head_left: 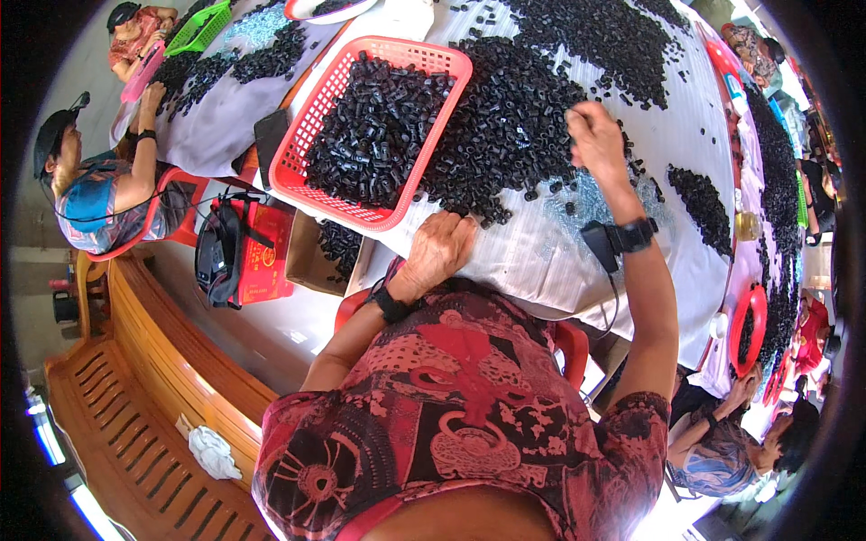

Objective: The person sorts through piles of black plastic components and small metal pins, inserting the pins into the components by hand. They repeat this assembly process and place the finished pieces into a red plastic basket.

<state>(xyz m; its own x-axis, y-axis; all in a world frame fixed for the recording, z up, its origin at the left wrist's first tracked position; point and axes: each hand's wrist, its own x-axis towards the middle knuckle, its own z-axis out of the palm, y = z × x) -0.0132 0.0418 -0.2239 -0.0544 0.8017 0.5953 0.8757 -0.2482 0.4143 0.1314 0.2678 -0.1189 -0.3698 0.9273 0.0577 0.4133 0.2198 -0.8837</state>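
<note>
My left hand point(439, 251) rests at the near edge of the white-covered table point(541, 257), fingers curled at the fringe of a big pile of small black plastic pieces point(514, 126); whether it holds any is hidden. My right hand point(594, 135) reaches further out over the same pile, fingers bent down and pinching among the pieces. A red plastic basket point(298, 171) full of the same black pieces sits just left of the pile, tilted over the table edge. Both wrists wear black bands, and a small black device point(599, 243) hangs from the right one.
A second heap of black pieces point(699, 203) lies to the right. Other people sit at the left point(90, 189), top left point(135, 27) and lower right point(722, 442). A red bag point(244, 252), a cardboard box point(316, 252) and a wooden bench point(144, 406) are on my left.
</note>
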